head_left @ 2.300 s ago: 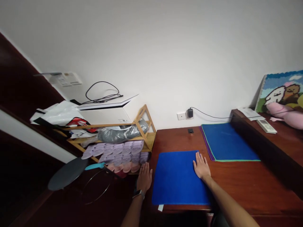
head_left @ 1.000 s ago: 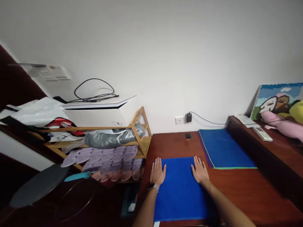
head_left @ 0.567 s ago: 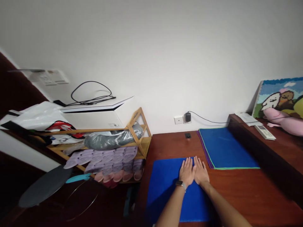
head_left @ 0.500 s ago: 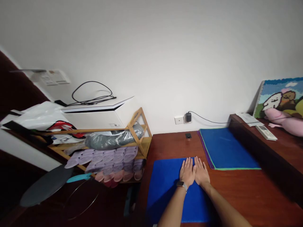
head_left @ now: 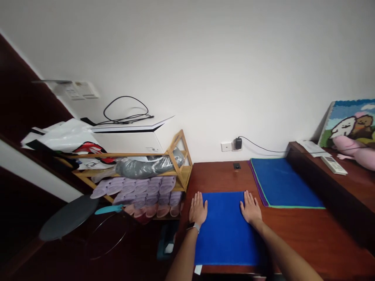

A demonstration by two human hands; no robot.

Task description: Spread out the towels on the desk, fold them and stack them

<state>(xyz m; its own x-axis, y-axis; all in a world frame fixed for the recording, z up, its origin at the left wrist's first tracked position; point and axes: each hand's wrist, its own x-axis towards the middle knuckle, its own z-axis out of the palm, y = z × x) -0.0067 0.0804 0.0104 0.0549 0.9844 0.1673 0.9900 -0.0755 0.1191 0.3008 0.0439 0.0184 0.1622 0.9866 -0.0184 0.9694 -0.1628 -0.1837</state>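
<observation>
A blue cloth [head_left: 224, 230] lies spread flat on the reddish-brown wooden table [head_left: 216, 175], with a small white tag showing at its near left edge. My left hand [head_left: 198, 209] rests flat on the cloth's far left corner, fingers stretched out, a watch on the wrist. On the far right corner my right hand [head_left: 251, 207] lies flat too, its fingers extended and thumb apart. Neither hand grasps anything. To the right is a stack of cloths [head_left: 285, 183], a blue one with green edging over a purple one.
A wooden rack [head_left: 183, 171] at left carries slippers [head_left: 140, 191], a white box [head_left: 129, 142] and a cable. A black plug [head_left: 238, 143] sits in the wall socket. On the raised ledge at right are a remote [head_left: 334, 165], a pink plush toy [head_left: 356, 152] and a picture. A stool [head_left: 68, 218] stands lower left.
My hands have moved apart from the middle of the blue cloth, the left one to its left edge and the right one to its right edge. The view has shifted slightly.
</observation>
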